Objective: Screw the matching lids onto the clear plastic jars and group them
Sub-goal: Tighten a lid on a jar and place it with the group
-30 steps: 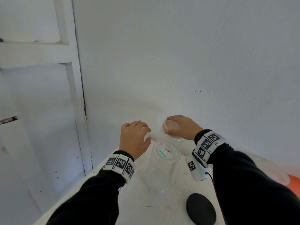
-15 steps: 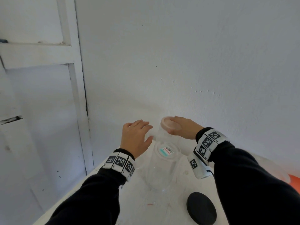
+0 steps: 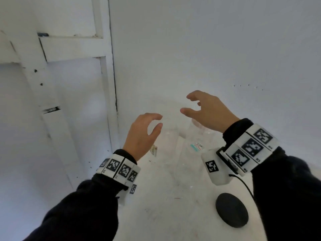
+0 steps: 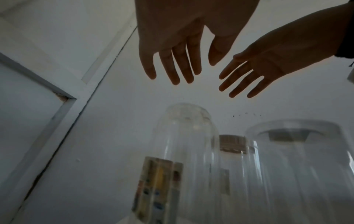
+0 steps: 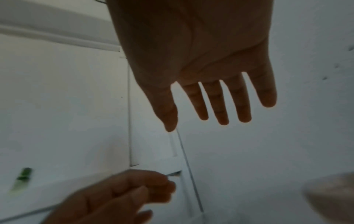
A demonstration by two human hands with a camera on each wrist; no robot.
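Black round lid [image 3: 231, 209] is seen nearest, lying flat on the white surface [image 3: 156, 214], not yet fitted to anything.

Past it, three clear plastic jars are grouped close together on the surface. In the left wrist view: tall narrow jar [image 4: 184, 159] with a colourful label, wide jar [image 4: 298, 166] beside it, and a smaller jar [image 4: 232, 151] between and behind them, with a ribbed band at its neck. Whether each is capped is hard to tell through the clear plastic; the wide one appears closed on top.

Change: half a second ago the right hand was gripping a pale lid on the rear jar and the left hand was set against the jars. Now both are lifted clear. Left hand [image 3: 142, 134] is released, fingers loosely spread, nothing held, above the tall jar. Right hand [image 3: 206, 113] is released too, fingers relaxed, raised above the jars and apart from them.

Reading: the last screwing step is judged finished and the jar let go. The jars are left standing together near the wall [image 3: 208, 49]. The black lid is the likely remaining item; a matching jar for it is not identified in these views. An orange object seen earlier at the right edge is now out of frame.
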